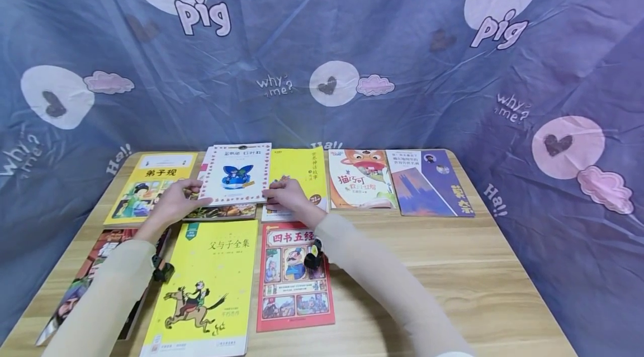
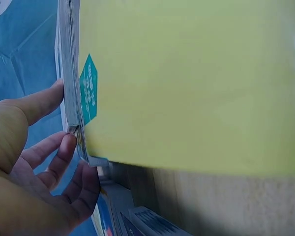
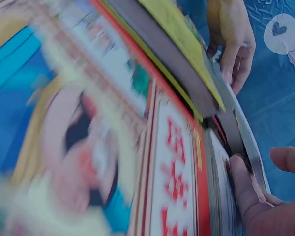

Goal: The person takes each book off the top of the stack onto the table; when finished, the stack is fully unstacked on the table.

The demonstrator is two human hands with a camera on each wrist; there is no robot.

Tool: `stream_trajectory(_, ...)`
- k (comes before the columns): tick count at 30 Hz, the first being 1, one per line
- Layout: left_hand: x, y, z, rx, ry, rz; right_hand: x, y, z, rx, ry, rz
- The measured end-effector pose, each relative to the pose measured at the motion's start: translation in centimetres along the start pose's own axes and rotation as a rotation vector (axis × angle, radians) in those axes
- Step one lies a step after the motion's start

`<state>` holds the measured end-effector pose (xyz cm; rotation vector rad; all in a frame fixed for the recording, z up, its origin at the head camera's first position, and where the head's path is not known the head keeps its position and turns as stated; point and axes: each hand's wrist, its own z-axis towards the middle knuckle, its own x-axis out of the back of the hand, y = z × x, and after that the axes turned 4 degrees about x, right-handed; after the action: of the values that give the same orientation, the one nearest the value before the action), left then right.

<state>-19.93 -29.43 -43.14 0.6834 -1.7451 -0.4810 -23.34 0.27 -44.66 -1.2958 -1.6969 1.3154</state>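
Observation:
A white book [image 1: 238, 170] with a blue picture and a pink dotted border lies over other books at the back left of the table. My left hand [image 1: 173, 203] holds its left edge near the lower corner. On the opposite side, my right hand [image 1: 293, 199] grips the lower right corner. In the left wrist view, the thumb of my left hand [image 2: 19, 196] touches a book's edge and the fingers reach beneath. The right wrist view has my right hand [image 3: 275, 211] with fingers at a book's edge. Beneath the white book, a darker illustrated book [image 1: 226, 212] is mostly hidden.
Along the back are a yellow book [image 1: 151, 172], another yellow book [image 1: 297, 164], a fox-covered book [image 1: 364, 178] and a purple book [image 1: 435, 184]. In front lie a dark book [image 1: 85, 279], a large yellow book [image 1: 211, 267] and a red book [image 1: 297, 323]. A blue curtain [image 1: 402, 117] hangs behind.

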Motion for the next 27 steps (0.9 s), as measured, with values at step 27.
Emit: stream_trajectory(27, 0.1, -0.6, -0.3, -0.019, 0.034, 0.067, 4.7, -1.3, -3.3, 0.015, 0.088, 0.108)
